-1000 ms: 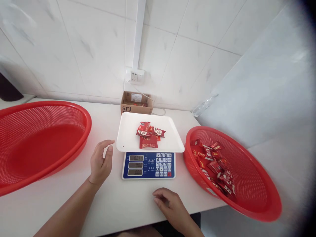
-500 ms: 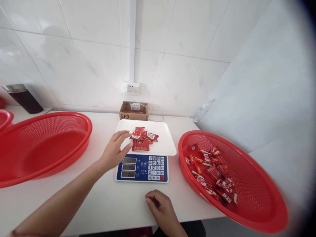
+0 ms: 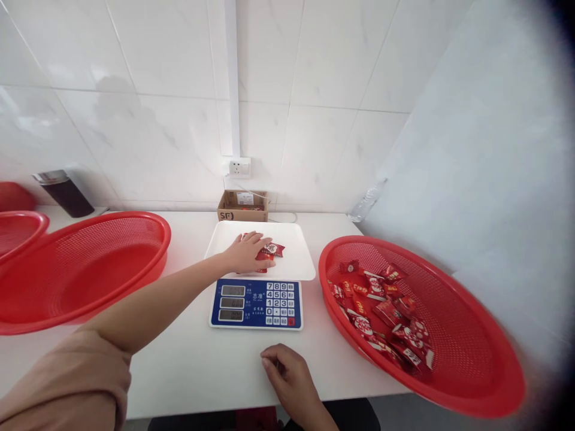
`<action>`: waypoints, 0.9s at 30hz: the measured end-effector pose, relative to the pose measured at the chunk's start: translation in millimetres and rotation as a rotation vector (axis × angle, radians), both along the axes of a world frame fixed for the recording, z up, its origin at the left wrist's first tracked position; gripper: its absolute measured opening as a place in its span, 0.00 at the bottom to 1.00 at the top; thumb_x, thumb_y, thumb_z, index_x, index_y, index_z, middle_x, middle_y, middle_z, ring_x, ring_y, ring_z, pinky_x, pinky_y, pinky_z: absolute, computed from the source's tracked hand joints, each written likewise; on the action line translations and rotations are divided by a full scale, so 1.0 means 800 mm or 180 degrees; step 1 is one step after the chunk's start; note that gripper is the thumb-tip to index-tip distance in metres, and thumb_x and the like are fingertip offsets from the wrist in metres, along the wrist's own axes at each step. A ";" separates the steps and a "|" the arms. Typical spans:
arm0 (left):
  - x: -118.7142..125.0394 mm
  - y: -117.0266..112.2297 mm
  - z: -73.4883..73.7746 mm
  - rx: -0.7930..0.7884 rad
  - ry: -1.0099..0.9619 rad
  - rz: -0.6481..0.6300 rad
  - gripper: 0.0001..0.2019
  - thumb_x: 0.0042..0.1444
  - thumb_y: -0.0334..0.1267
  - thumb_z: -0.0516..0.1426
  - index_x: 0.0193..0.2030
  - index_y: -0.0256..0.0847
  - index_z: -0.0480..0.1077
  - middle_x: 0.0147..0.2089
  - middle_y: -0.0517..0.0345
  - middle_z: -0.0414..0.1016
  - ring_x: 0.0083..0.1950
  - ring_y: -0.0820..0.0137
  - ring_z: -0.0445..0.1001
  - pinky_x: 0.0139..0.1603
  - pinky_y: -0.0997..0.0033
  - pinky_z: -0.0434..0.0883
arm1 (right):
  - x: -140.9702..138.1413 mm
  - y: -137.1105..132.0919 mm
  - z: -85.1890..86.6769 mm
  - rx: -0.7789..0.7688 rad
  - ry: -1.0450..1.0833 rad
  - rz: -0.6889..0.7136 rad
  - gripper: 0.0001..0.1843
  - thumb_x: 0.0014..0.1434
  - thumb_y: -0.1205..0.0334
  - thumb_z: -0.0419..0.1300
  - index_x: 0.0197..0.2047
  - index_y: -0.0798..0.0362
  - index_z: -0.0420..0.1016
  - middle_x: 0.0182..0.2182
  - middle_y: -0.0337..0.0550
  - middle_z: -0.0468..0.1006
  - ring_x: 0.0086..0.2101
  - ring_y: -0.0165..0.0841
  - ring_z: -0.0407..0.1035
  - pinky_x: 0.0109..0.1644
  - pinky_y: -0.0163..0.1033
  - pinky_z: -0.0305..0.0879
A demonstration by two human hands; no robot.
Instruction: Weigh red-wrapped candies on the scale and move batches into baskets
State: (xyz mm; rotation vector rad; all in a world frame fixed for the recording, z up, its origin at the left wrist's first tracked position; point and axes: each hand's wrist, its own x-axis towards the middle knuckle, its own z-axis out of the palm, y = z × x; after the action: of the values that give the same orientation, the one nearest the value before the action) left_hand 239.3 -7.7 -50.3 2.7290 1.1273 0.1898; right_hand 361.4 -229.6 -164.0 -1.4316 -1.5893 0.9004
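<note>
A blue digital scale (image 3: 256,303) with a white weighing tray (image 3: 294,257) stands mid-table. A small pile of red candy packets (image 3: 271,250) lies on the tray. My left hand (image 3: 246,251) reaches over the tray and lies on top of the packets, fingers curled down around them. My right hand (image 3: 290,374) rests on the white table near its front edge, fingers loosely curled, with nothing visible in it.
A red mesh basket (image 3: 453,359) at right holds several red packets (image 3: 381,305). A large empty red basket (image 3: 85,266) sits at left, another red basket's rim (image 3: 18,230) beyond it. A cardboard box (image 3: 242,206), a wall socket (image 3: 239,168), a plastic bottle (image 3: 367,200) and a dark container (image 3: 65,191) stand by the tiled wall.
My left hand moved from beside the scale forward onto the tray and closed over the packets. My right hand stayed put. The view tilted up and shifted slightly.
</note>
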 end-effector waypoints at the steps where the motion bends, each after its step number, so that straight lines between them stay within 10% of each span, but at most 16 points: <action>1: 0.002 0.000 -0.002 0.0009 0.0045 -0.0026 0.35 0.53 0.63 0.49 0.63 0.47 0.57 0.66 0.44 0.57 0.68 0.50 0.49 0.62 0.41 0.51 | 0.000 0.000 0.000 0.0001 0.0014 -0.0009 0.11 0.59 0.60 0.52 0.35 0.52 0.75 0.31 0.43 0.78 0.31 0.32 0.70 0.34 0.35 0.65; 15: 0.007 0.031 -0.003 0.0206 -0.0251 0.0016 0.16 0.53 0.51 0.54 0.43 0.46 0.73 0.41 0.52 0.75 0.51 0.58 0.67 0.43 0.62 0.68 | -0.004 0.002 -0.005 0.0031 -0.0043 -0.0109 0.11 0.59 0.60 0.53 0.34 0.52 0.75 0.31 0.43 0.78 0.30 0.32 0.70 0.34 0.34 0.65; 27: -0.032 0.026 0.019 0.0686 -0.1274 0.0376 0.16 0.57 0.42 0.51 0.19 0.44 0.66 0.26 0.58 0.73 0.35 0.67 0.70 0.36 0.67 0.67 | -0.004 0.003 -0.007 0.0048 -0.0095 -0.0083 0.12 0.59 0.59 0.52 0.34 0.52 0.75 0.31 0.43 0.78 0.31 0.33 0.71 0.35 0.35 0.66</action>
State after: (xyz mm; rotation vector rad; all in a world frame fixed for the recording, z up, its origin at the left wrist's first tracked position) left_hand 213.5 13.1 -34.7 2.6244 1.2028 0.8769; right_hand 358.3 -226.8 -169.4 -1.4582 -1.5926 0.8540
